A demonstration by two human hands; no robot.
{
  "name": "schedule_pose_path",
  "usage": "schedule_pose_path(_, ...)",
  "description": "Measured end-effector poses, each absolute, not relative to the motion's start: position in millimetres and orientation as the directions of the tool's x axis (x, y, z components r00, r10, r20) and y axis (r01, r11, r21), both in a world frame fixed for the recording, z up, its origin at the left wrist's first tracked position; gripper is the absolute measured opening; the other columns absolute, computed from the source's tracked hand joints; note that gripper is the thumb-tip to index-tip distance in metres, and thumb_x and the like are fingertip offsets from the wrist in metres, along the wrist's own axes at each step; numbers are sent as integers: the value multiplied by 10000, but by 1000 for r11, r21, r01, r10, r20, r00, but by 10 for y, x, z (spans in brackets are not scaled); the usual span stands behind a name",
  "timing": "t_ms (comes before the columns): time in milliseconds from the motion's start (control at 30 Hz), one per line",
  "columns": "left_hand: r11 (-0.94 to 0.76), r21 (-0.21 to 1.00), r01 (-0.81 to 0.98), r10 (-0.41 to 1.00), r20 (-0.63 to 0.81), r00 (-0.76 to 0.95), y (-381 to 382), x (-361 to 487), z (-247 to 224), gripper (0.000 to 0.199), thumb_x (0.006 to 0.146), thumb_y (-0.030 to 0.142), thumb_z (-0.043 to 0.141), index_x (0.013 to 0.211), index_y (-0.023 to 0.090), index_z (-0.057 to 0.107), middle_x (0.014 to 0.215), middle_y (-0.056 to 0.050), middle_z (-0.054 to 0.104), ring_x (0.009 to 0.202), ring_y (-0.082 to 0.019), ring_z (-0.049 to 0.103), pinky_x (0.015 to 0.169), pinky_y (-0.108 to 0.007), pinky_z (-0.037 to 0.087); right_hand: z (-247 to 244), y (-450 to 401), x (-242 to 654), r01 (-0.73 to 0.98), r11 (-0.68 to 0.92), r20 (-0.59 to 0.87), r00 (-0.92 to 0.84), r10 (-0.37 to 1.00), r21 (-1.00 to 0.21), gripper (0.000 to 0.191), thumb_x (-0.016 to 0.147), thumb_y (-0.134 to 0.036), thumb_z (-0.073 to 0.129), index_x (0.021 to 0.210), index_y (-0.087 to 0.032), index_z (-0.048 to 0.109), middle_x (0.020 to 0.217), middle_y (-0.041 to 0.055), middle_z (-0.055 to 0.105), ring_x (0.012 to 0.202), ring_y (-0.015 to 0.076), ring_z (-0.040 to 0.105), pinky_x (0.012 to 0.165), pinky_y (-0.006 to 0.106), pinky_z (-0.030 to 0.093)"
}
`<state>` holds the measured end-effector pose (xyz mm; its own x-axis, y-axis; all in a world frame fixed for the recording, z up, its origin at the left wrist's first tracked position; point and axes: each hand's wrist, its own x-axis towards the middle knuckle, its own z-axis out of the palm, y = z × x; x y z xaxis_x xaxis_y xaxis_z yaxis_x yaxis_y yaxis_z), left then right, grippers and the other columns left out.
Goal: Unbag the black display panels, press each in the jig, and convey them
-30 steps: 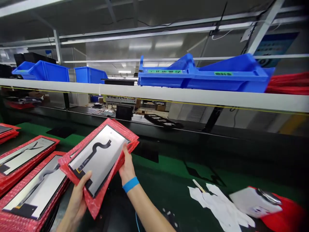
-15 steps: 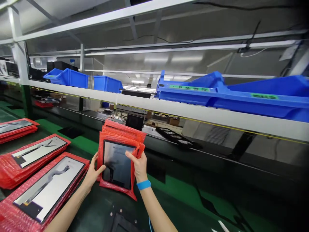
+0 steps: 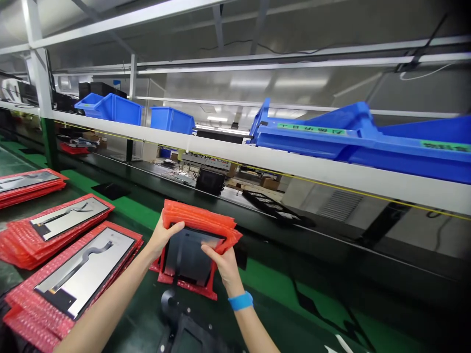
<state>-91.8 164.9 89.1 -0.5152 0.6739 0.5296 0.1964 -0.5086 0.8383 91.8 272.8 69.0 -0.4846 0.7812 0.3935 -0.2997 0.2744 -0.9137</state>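
A stack of red bubble-wrap sleeves with a dark screen panel on its near face tilts up above the bench. My left hand grips its upper left edge, the thumb lying over the panel's top corner. On the right side my right hand, with a blue band at the wrist, holds the stack, thumb on the panel. Fingers behind the stack are hidden. To the left lie piles of red sleeves topped by screens with flex cables, the nearest screen beside my left forearm.
Blue bins stand on a white-edged shelf across the view. A black fixture lies on the bench at the bottom centre. Beyond the bench is a black tray with pale pieces.
My left hand has moved up from the stack's lower left side to its top left corner. The stack's top now leans toward me, and the view has shifted slightly.
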Motion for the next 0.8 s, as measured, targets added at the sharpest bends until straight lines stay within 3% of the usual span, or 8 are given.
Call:
schedule_pose_path(67, -490, 840, 235, 681, 537, -499, 1604, -904, 986, 615, 811, 535, 675, 1303, 200, 522, 1257, -105, 639, 1139, -252, 621, 1006, -393, 466, 663, 2710, 879, -312, 277, 404, -489, 773, -909, 459, 591, -378, 908, 951, -195, 692, 970, 82, 741, 980, 326, 689, 974, 509, 486)
schedule_pose_path(200, -432, 806, 404, 762, 566, -314, 1483, -1088, 1406, 540, 724, 470, 777, 1164, 190, 635, 1058, -65, 698, 967, -225, 668, 887, -342, 511, 673, 2742, 862, -335, 275, 416, -495, 763, -901, 547, 578, -367, 914, 1033, -202, 659, 1037, 81, 735, 997, 316, 683, 972, 512, 491)
schedule_pose_path(300, -416, 708, 571, 809, 575, -123, 1437, -1220, 1735, 346, 663, 417, 827, 925, 212, 736, 943, -19, 691, 856, -193, 656, 819, -295, 491, 693, 2774, 859, -336, 259, 407, -512, 757, -906, 543, 576, -379, 915, 1017, -202, 651, 974, 71, 744, 943, 307, 699, 946, 513, 510)
schedule_pose_path(400, -437, 590, 679, 802, 598, -3, 1441, -1208, 1858, 140, 727, 331, 780, 817, 230, 743, 910, -2, 682, 814, -166, 630, 787, -271, 450, 710, 2784, 836, -344, 235, 396, -537, 745, -909, 530, 563, -383, 921, 985, -203, 655, 914, 62, 744, 917, 312, 709, 922, 511, 528)
schedule_pose_path(467, -446, 531, 720, 770, 637, 6, 1454, -1148, 1819, 58, 805, 269, 693, 781, 224, 720, 887, -6, 671, 821, -163, 610, 788, -273, 429, 720, 2779, 815, -363, 220, 398, -548, 736, -905, 559, 555, -373, 925, 1013, -207, 651, 950, 58, 740, 944, 314, 706, 928, 505, 532)
schedule_pose_path(567, -449, 485, 751, 701, 712, -41, 1485, -1067, 1703, 103, 857, 222, 606, 798, 212, 690, 890, -23, 658, 854, -171, 597, 806, -281, 423, 722, 2763, 792, -399, 196, 407, -557, 724, -896, 672, 539, -336, 932, 1122, -225, 618, 1074, 53, 712, 977, 311, 701, 937, 502, 540)
schedule_pose_path(700, -465, 474, 748, 620, 778, -108, 1557, -1036, 1630, 84, 860, 234, 603, 831, 203, 676, 911, -30, 666, 860, -171, 619, 813, -278, 449, 674, 2733, 778, -446, 176, 421, -542, 728, -878, 897, 526, -307, 937, 1304, -278, 490, 1328, 59, 582, 1069, 309, 665, 931, 506, 562)
schedule_pose_path(800, -466, 482, 742, 565, 807, -169, 1589, -1061, 1615, 82, 844, 255, 631, 796, 198, 663, 866, -21, 662, 830, -165, 621, 796, -270, 463, 620, 2699, 757, -461, 175, 430, -535, 727, -870, 1021, 523, -295, 939, 1387, -303, 395, 1405, 65, 511, 1117, 300, 637, 925, 494, 572)
